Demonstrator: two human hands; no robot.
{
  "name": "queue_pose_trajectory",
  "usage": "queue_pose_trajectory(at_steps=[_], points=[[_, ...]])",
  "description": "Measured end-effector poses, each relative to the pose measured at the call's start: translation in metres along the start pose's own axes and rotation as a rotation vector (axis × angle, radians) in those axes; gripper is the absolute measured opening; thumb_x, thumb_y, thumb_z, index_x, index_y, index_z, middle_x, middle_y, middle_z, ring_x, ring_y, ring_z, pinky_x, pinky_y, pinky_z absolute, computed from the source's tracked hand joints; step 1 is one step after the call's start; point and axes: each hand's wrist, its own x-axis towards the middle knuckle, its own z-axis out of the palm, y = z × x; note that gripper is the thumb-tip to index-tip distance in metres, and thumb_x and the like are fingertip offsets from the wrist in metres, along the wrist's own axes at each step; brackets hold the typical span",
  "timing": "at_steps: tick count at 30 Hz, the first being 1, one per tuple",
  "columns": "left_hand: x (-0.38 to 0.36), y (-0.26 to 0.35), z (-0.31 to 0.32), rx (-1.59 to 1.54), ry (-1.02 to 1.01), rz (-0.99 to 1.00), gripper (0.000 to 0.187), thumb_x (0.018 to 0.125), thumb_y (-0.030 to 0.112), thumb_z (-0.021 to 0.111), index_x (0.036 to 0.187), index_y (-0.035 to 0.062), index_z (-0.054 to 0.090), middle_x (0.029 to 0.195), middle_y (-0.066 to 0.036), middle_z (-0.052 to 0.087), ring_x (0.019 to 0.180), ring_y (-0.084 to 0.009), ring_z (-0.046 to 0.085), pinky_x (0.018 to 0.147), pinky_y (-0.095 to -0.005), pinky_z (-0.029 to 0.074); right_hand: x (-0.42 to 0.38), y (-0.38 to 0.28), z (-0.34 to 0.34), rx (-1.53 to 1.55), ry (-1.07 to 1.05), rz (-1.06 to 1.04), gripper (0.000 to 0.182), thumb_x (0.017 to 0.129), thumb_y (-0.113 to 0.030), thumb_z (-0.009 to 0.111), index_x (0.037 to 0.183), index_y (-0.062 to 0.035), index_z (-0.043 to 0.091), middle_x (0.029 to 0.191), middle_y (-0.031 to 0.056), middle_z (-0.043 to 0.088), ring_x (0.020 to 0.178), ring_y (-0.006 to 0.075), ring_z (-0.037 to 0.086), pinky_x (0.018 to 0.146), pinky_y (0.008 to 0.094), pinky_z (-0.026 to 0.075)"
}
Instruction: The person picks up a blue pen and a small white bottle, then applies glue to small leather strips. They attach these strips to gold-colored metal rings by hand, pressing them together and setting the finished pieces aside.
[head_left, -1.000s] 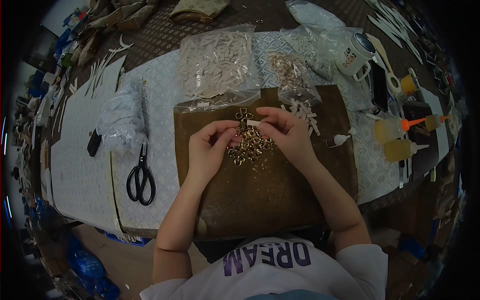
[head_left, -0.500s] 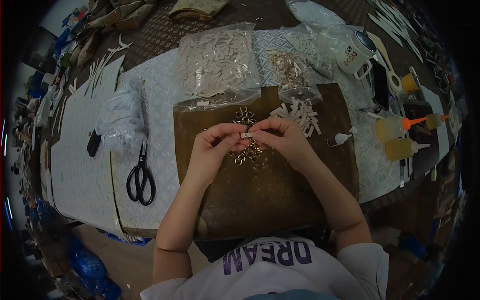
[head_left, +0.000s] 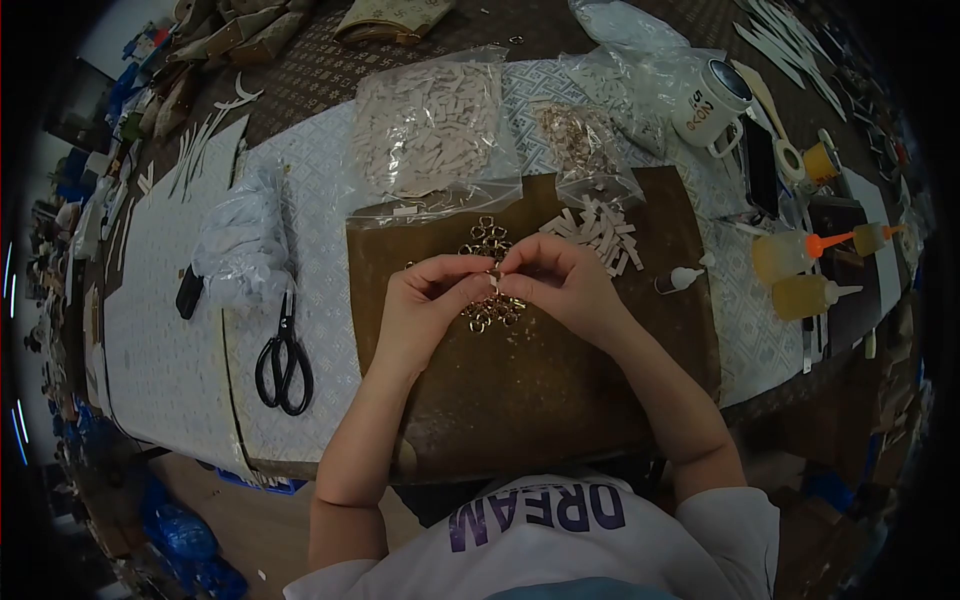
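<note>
My left hand (head_left: 432,298) and my right hand (head_left: 565,287) meet over the brown mat (head_left: 530,400), thumbs and forefingers pinched together. Between the fingertips shows a small pale strip (head_left: 494,283) with a gold metal ring at it, both partly covered by the fingers. Just under and behind the hands lies a pile of gold D-shaped metal rings (head_left: 486,232). Beyond my right hand, short pale strips (head_left: 610,235) are heaped on the mat. A small white-capped bottle (head_left: 680,278) lies right of my right hand.
Behind the mat are a clear bag of pale strips (head_left: 430,130) and a bag of metal pieces (head_left: 580,145). Black-handled scissors (head_left: 284,370) lie left. To the right stand a white mug (head_left: 708,110), a phone (head_left: 761,175) and yellow glue bottles (head_left: 800,297).
The fingertips have drawn closer together. The pale strip, stretched sideways between them before, now shows as a shorter piece at the thumbs. Both forearms stay nearly in place.
</note>
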Motion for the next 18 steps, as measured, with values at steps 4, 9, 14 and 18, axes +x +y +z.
queue_pose_trajectory(at_steps=[4,9,14,18], points=[[-0.003,-0.002,0.004,0.144,0.056,0.035,0.018,0.083,0.000,0.063,0.101,-0.0025,0.064,0.089,-0.008,0.067,0.076,-0.0116,0.062,0.071,-0.0227,0.051,-0.002,-0.003,0.001,-0.197,0.003,0.057,0.013,0.081,-0.007,0.068,0.092,-0.0031,0.061,0.083,-0.0022,0.061,0.076,0.0029,0.055,0.066,0.0176,0.044],[-0.001,0.001,0.004,-0.073,0.003,-0.070,0.017,0.083,0.000,0.062,0.100,-0.0024,0.063,0.089,-0.008,0.066,0.077,-0.0119,0.063,0.071,-0.0232,0.052,-0.001,0.001,0.002,-0.077,0.027,0.066,0.010,0.081,-0.007,0.067,0.088,-0.0029,0.061,0.080,-0.0028,0.061,0.072,0.0021,0.054,0.064,0.0173,0.043],[-0.001,0.001,0.002,-0.074,-0.001,-0.063,0.018,0.082,0.000,0.064,0.100,-0.0029,0.064,0.089,-0.009,0.066,0.078,-0.0130,0.063,0.071,-0.0241,0.052,0.000,0.007,0.000,-0.037,0.021,0.022,0.009,0.081,-0.007,0.067,0.086,-0.0027,0.060,0.081,-0.0022,0.061,0.071,0.0023,0.054,0.062,0.0176,0.044],[-0.003,-0.004,0.002,-0.039,0.039,-0.033,0.018,0.080,-0.001,0.065,0.099,-0.0030,0.065,0.088,-0.009,0.067,0.077,-0.0138,0.064,0.071,-0.0242,0.052,-0.005,-0.005,0.004,-0.191,0.053,-0.124,0.010,0.081,-0.007,0.067,0.086,-0.0011,0.061,0.081,0.0002,0.060,0.071,0.0042,0.055,0.062,0.0188,0.045]])
